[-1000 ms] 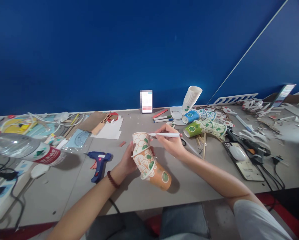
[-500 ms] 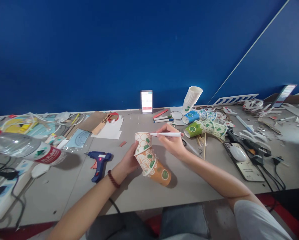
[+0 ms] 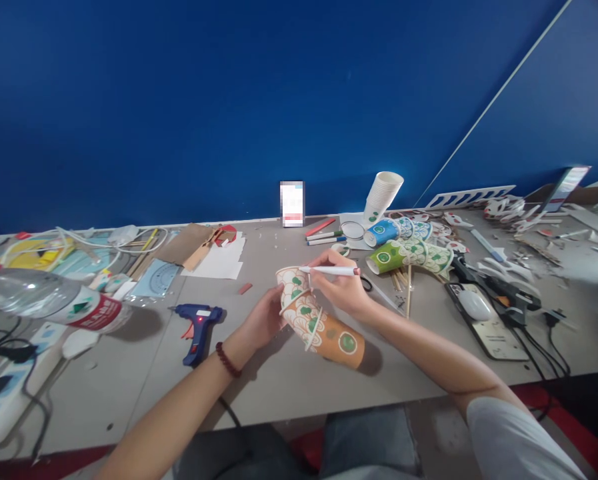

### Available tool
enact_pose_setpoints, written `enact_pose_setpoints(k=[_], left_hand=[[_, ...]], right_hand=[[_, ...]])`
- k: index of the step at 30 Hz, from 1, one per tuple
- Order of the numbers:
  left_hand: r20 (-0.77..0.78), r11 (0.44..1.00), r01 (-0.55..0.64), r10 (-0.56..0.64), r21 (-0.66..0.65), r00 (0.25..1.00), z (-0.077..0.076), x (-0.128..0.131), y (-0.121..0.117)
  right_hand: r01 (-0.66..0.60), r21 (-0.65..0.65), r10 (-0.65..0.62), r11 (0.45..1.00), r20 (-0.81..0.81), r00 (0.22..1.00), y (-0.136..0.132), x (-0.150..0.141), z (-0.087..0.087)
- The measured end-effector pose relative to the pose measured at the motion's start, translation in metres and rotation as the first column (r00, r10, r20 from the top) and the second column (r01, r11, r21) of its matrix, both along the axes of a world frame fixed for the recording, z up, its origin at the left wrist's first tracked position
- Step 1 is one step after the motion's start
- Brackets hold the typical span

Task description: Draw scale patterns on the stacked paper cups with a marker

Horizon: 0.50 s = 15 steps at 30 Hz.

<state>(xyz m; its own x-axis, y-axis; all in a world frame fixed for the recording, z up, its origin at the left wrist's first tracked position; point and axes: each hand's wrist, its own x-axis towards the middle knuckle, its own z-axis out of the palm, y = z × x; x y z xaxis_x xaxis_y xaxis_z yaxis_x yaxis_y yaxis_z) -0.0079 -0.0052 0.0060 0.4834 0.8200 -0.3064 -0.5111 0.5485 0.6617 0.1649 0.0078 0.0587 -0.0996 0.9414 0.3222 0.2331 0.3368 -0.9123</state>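
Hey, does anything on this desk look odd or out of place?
A mouse sits on top of a phone at right, rather than on the desk. The orange cups in the left hand bend at their joints, but the green cups do too.

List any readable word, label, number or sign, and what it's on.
No text is clear enough to quote.
Bottle: white characters on a red band, too blurred.
Upright phone: screen pixelated.
Far-right phone: screen unreadable.
Blue glue gun: white label, too small.
Phone under the white mouse: print too small.
Orange cup: green emblem, no readable letters.
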Motion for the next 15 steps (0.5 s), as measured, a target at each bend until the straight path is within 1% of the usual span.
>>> enact_pose_setpoints(k=[3,7,12,15], left_hand=[[0.002,0.999,0.033,-0.033,0.001,0.999,-0.005,-0.001,-0.001],[-0.002,0.999,0.029,-0.029,0.017,1.0,-0.011,0.0,-0.003],[0.0,1.0,0.003,-0.003,0.022,1.0,-0.008,0.001,-0.004],[0.009,1.0,-0.007,0.007,-0.003,1.0,-0.009,0.0,-0.003]], right_hand=[[-0.013,-0.008,0.013,1.0,0.046,0.999,0.0,0.0,-0.001],[-0.002,0.022,0.0,1.0,0.094,0.996,-0.002,-0.001,0.0],[-0.01,0.017,0.009,1.0,0.081,0.997,-0.003,-0.001,0.0],[-0.002,0.051,-0.002,0.999,0.082,0.997,-0.004,-0.002,0.001]])
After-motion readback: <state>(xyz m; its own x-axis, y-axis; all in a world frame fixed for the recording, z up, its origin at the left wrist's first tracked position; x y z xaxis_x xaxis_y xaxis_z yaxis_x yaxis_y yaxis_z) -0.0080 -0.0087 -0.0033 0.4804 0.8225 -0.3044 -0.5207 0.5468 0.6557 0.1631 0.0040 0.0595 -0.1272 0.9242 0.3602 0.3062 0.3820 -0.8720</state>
